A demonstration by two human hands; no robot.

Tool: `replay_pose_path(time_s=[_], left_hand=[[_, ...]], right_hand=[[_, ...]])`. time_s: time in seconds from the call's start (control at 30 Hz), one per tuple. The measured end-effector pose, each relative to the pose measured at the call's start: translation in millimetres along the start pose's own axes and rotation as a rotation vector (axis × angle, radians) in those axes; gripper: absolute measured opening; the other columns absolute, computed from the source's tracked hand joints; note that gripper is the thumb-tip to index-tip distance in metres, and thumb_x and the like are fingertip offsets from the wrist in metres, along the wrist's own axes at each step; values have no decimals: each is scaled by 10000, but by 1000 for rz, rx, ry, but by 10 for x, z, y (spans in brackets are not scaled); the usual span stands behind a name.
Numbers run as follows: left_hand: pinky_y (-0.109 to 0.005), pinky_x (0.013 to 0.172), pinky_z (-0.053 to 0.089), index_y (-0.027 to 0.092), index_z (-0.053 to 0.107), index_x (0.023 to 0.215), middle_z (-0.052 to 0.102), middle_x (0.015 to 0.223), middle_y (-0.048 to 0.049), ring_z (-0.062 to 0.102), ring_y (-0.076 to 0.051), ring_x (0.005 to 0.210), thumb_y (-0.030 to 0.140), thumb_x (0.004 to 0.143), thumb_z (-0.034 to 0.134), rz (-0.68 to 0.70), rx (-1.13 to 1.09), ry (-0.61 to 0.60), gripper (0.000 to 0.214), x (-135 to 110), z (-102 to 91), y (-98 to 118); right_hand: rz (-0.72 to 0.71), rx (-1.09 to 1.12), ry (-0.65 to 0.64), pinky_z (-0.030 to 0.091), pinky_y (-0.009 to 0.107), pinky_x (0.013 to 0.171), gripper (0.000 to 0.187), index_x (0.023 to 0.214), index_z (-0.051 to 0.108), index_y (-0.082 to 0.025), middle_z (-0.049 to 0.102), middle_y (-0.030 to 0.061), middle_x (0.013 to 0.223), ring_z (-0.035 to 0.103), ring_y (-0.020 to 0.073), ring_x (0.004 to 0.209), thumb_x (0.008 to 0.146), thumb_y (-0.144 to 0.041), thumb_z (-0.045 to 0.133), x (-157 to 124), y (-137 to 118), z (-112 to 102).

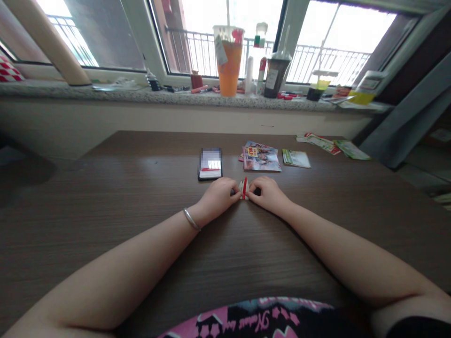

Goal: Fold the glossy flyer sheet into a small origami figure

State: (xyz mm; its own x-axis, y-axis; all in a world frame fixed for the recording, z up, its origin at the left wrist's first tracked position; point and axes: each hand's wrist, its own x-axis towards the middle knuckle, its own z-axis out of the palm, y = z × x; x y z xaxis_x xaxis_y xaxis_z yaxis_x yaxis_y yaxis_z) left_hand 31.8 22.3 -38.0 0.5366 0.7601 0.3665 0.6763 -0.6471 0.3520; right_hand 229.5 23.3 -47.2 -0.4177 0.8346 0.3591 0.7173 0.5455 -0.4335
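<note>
Between my two hands, low over the brown table, is a small folded piece of paper [244,188], pale with a red stripe down its middle and pointed at the top. My left hand [221,193], with a silver bangle at the wrist, pinches its left edge. On the other side, my right hand [267,193] pinches the right edge between thumb and fingers. Just beyond my left hand lies a phone [210,164] with a lit screen. Colourful printed booklets [262,158] rest flat beyond my right hand.
A small pale green-and-white packet [296,158] lies right of the booklets. Printed paper strips [324,143] are near the table's [141,225] far right edge. Along the granite windowsill [120,95] stand an orange drink cup [229,61], a dark drink cup [276,75] and several bottles.
</note>
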Motion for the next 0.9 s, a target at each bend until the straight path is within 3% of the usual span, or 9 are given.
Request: replay_pose_path(time_s=[0.33, 0.53, 0.73, 0.9], left_hand=[[-275, 644, 452, 175, 575, 819, 637, 799, -25, 582, -172, 720, 267, 836, 646, -48, -49, 8, 118, -46, -39, 65], [-282, 730, 464, 188, 619, 951, 632, 883, -36, 589, -175, 814, 222, 879, 578, 20, -59, -21, 89, -66, -75, 82], [-296, 777, 492, 165, 647, 886, 597, 899, -55, 587, -168, 817, 223, 888, 556, 56, -29, -33, 108, -82, -69, 65], [-317, 916, 489, 188, 664, 907, 591, 1075, -62, 590, -172, 987, 177, 856, 584, 126, -120, 32, 95, -88, -47, 13]], right_hand=[[105, 38, -4, 437, 327, 779, 117, 673, 655, -199, 698, 32, 779, 615, 188, 802, 756, -253, 718, 7, -41, -58], [189, 61, 1, 430, 301, 717, 163, 682, 629, -193, 690, 29, 780, 600, 184, 767, 737, -296, 744, 7, -56, -88], [121, 81, -8, 425, 298, 732, 90, 736, 649, -203, 689, 22, 800, 596, 180, 802, 761, -254, 719, -9, -20, -96], [8, 61, -20, 432, 346, 819, 53, 821, 672, -209, 698, 33, 866, 601, 199, 870, 790, -249, 685, -30, 12, -85]])
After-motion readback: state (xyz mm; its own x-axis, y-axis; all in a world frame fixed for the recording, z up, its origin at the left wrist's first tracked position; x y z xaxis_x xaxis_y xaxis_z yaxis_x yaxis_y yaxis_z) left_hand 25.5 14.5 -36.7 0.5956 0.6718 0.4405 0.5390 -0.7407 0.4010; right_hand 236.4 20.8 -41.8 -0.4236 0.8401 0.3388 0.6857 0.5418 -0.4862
